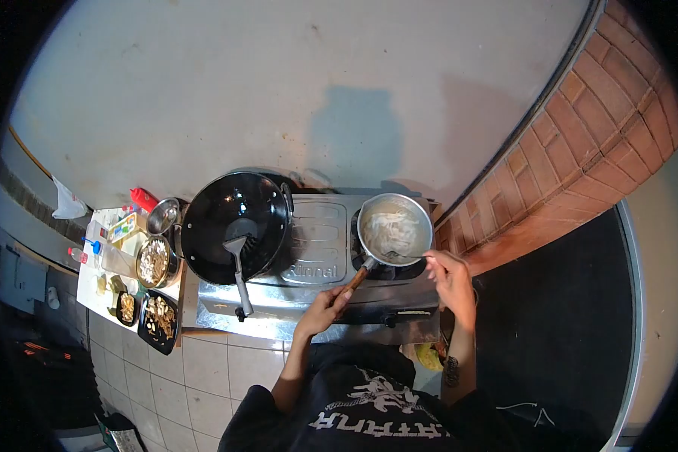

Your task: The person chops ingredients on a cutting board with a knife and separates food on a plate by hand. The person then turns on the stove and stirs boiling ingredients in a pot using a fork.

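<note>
On the right burner of the stove sits a saucepan holding cloudy liquid and pale, noodle-like strips. My left hand is wrapped round its wooden handle. Between the fingers of my right hand is a thin metal utensil, reaching over the near rim into the saucepan. Its head is partly in the food, so I cannot tell whether it is a fork or a spoon. A large black wok stands on the left burner, with a grey-handled spatula resting in it.
A side table at the left carries a metal bowl of pale pieces, a black tray of chopped food, a red squeeze bottle and several containers. A wall rises behind the stove; a brick pillar borders the right.
</note>
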The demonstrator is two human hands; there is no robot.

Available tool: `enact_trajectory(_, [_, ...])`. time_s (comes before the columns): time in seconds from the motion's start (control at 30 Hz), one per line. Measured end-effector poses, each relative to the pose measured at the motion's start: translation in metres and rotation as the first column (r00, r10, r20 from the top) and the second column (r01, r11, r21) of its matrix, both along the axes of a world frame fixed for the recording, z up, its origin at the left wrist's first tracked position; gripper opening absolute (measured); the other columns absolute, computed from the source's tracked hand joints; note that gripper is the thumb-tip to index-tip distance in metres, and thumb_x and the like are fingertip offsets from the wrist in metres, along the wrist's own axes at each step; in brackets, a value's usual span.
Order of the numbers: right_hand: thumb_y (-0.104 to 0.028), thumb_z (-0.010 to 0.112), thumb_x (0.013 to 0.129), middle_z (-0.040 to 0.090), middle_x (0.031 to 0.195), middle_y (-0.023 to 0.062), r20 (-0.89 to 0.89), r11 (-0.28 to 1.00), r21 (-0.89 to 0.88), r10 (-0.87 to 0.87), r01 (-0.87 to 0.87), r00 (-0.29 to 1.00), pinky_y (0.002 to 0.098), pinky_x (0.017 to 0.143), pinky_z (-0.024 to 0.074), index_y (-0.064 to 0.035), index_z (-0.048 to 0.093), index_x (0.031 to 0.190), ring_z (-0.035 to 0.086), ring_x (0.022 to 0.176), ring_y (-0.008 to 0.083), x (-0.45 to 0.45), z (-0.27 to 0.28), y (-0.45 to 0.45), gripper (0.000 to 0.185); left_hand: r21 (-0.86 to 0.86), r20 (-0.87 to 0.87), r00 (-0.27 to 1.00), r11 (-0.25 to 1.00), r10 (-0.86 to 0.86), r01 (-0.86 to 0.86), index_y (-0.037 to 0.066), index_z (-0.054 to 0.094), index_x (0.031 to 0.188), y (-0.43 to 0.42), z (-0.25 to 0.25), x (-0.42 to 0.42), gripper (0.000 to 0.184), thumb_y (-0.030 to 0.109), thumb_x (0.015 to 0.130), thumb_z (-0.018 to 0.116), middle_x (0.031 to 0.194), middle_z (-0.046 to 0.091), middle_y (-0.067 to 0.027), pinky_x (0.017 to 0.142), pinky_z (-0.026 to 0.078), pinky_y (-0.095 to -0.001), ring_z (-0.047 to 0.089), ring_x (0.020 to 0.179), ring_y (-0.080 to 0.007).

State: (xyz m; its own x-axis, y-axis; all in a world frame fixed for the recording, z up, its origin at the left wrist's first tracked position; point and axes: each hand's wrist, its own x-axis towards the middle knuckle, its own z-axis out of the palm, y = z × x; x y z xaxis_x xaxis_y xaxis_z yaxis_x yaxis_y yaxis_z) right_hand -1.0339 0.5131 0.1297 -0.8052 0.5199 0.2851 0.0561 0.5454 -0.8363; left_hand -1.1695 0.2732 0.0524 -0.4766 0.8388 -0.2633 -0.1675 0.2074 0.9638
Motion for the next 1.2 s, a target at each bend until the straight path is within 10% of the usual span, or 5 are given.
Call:
enact_trajectory(0.27, [-0.005, 0.054, 0.089, 0.064, 0.076, 0.016, -0.072, 0.945, 0.038, -0.32, 0.324, 0.945, 0.0305, 0.054, 0.0449, 0.0024, 0.065, 0.1, 0.06, 0.059, 0.0183, -0.009, -0.011, 0.018, 0.017, -0.01, -0.006, 1.0, 1.0, 0.025, -0.025, 0.0, 0.053, 0.118, 0.001, 0.001, 0.001, 0.035, 0.028, 0.097, 0.05, 0.062, 0.04, 0.0069, 0.048, 0.03, -0.0214, 0.037, 0.054, -0.004])
enact_trajectory(0.53, [-0.008, 0.051, 0.095, 0.061, 0.083, 0.0047, -0.046, 0.987, -0.149, -0.065, 0.058, 0.997, 0.0212, 0.055, 0.0439, 0.0019, 0.063, 0.109, 0.055, 0.065, 0.0084, -0.02, -0.036, 0.001, 0.021, -0.006, -0.017, 1.0, 1.0, 0.009, -0.009, 0.0, 0.054, 0.114, 0.0, -0.004, -0.001, 0.033, 0.029, 0.097, 0.05, 0.062, 0.04, 0.0066, 0.049, 0.031, -0.0212, 0.036, 0.054, -0.0043])
enact_trajectory(0.97, [-0.008, 0.051, 0.094, 0.064, 0.079, 0.0067, -0.04, 0.935, -0.105, -0.343, 0.338, 0.938, 0.0227, 0.054, 0.0456, 0.0031, 0.064, 0.109, 0.055, 0.063, 0.0094, 0.002, -0.018, 0.018, 0.022, -0.017, 0.021, 1.0, 1.0, -0.016, 0.017, 0.0, 0.052, 0.123, -0.001, 0.005, 0.0, 0.038, 0.029, 0.097, 0.05, 0.065, 0.04, 0.0068, 0.05, 0.032, -0.0211, 0.036, 0.056, -0.0046])
enact_trajectory(1.2, [-0.012, 0.051, 0.096, 0.062, 0.08, 0.0049, -0.044, 0.958, -0.195, -0.223, 0.21, 0.974, 0.0211, 0.054, 0.0441, 0.0026, 0.063, 0.109, 0.057, 0.065, 0.008, -0.022, -0.039, 0.002, 0.023, -0.054, -0.014, 1.0, 0.999, -0.005, 0.005, 0.0, 0.053, 0.119, -0.001, 0.006, 0.001, 0.036, 0.029, 0.098, 0.05, 0.065, 0.041, 0.0065, 0.051, 0.032, -0.0211, 0.037, 0.056, -0.0045])
